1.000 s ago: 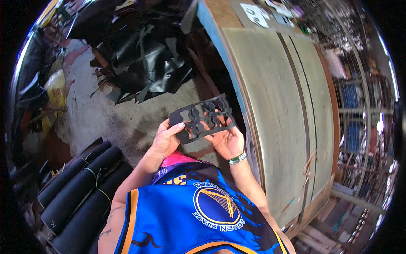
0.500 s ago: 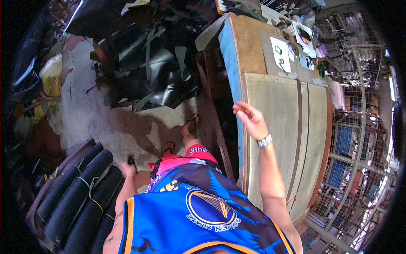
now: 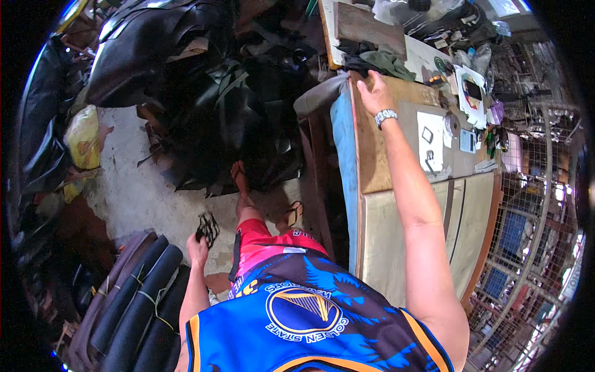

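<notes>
My left hand (image 3: 198, 249) hangs low over the floor, its fingers closed on a black openwork piece (image 3: 209, 229) that looks like a cut-out lattice. Stretched forward, my right hand (image 3: 375, 94) has its fingers apart and holds nothing; a metal-band watch (image 3: 385, 117) circles its wrist. That hand is over the far left part of the worktable (image 3: 375, 155), close to a crumpled dark green cloth (image 3: 387, 64). Whether the fingertips touch the cloth or the wood I cannot tell.
Black sheet material (image 3: 248, 118) lies heaped on the floor ahead. Tied dark rolls (image 3: 133, 297) stand at the lower left, near a yellow bag (image 3: 83, 139). On the table are a white paper stencil (image 3: 430, 141) and a calculator (image 3: 468, 141). A wire grille (image 3: 533, 204) runs along the right.
I have stepped forward along the table. My right hand has moved up toward the green cloth. The black openwork piece in my left hand now shows more clearly.
</notes>
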The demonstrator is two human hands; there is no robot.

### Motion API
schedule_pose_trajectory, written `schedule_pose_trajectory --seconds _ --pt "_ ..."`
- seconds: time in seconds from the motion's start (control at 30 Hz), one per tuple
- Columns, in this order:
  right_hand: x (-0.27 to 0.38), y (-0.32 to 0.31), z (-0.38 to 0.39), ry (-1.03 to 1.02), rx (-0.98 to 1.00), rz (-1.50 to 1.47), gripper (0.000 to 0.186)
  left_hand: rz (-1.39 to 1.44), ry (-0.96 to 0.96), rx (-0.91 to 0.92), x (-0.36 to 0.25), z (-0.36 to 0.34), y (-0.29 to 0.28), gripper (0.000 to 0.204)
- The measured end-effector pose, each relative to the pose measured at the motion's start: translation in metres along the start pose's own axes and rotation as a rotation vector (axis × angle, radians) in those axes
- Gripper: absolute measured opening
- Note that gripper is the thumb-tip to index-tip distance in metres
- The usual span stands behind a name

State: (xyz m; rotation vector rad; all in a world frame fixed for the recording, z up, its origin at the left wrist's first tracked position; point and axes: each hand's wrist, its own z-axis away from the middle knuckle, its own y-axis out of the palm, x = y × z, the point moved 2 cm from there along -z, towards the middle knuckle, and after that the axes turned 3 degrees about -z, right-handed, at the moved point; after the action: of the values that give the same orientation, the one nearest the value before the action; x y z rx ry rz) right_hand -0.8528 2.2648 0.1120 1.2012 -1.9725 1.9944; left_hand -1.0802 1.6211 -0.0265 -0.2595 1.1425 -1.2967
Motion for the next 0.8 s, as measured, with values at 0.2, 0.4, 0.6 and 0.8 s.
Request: schedule_pose_trajectory --seconds 0.2,0.4,0.6,0.8 --pt "-0.004 0.077 -0.003 0.029 -0.111 0.457 0.09 0.505 0.035 0.074 -0.118 -0.19 0.042 0.018" --pt "0.021 0.055 -0.006 0.076 -0.072 0.425 0.081 0.654 0.025 0.242 -0.211 -0.34 0.147 0.019" --pt "0.031 0.064 -0.011 0.126 0.02 0.367 0.083 0.851 -0.088 0.406 -0.315 -0.454 0.288 0.025" --pt "0.032 0.054 -0.007 0.18 0.067 0.488 0.083 0.639 0.134 0.156 -0.439 -0.525 0.43 0.043"
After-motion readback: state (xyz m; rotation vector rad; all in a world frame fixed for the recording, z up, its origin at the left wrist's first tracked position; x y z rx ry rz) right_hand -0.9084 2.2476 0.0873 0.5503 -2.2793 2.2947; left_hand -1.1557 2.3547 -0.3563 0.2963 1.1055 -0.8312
